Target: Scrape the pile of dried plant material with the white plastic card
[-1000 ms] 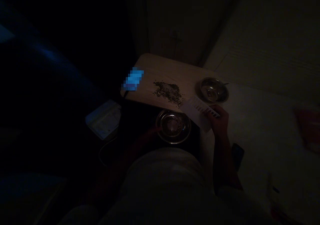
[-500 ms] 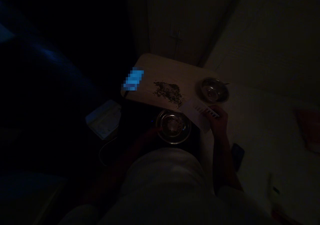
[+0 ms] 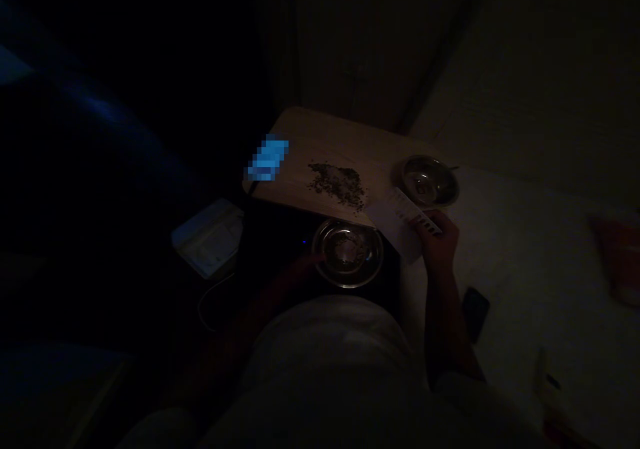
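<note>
The scene is very dark. My right hand [image 3: 437, 239] is closed on a white paper card [image 3: 397, 219] with a printed strip, held at the near right edge of a small wooden table [image 3: 320, 139]. A pile of dark seeds mixed with pale grains [image 3: 337, 184] lies on the table's middle. My left hand [image 3: 313, 262] reaches to the rim of a steel bowl [image 3: 347, 252] held below the table's near edge; its fingers are lost in the dark. A second steel bowl [image 3: 430, 180] stands on the table's right end.
A lit blue screen [image 3: 267, 158] lies at the table's left end. A white box [image 3: 207, 236] with a cable sits on the floor to the left. A dark phone [image 3: 475, 310] lies on the pale bedding by my right forearm. A reddish packet [image 3: 617, 262] lies far right.
My right hand has shifted the card slightly up and left, nearer the seed pile. The bowls and left hand stay put.
</note>
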A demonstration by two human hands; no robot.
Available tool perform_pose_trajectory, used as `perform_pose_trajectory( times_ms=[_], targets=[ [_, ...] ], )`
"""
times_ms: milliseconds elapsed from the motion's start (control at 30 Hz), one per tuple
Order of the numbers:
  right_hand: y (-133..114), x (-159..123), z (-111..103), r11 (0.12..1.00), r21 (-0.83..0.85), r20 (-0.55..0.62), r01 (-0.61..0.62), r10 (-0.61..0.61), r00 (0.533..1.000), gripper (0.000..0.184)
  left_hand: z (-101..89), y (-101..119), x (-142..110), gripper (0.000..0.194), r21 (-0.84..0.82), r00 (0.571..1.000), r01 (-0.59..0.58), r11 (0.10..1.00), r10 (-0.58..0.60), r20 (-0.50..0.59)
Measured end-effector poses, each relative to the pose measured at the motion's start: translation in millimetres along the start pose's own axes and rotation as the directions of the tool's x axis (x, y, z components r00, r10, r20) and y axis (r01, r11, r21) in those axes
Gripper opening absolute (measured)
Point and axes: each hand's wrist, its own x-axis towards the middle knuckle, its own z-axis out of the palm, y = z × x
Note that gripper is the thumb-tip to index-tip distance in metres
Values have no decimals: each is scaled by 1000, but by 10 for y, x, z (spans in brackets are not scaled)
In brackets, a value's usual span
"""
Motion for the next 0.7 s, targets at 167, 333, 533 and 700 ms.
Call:
perform_pose_trajectory(
  times_ms=[167,333,533,700],
  targets=[
    [-38,-13,28,1000,-7,9,0,0,1000,20,26,13,5,68,-1,1000,3,1000,-3,-10],
    [-74,-18,41,1000,-22,36,16,-15,999,22,54,40,-9,72,7,1000,-12,1000,11,8],
    [-74,-21,55,999,-15,44,39,-38,998,22,113,87,-43,75,-10,999,-32,999,32,40],
    [-83,-21,76,999,5,74,32,-33,997,21,117,79,-51,67,-6,1000,-27,1000,27,16]
  ],
)
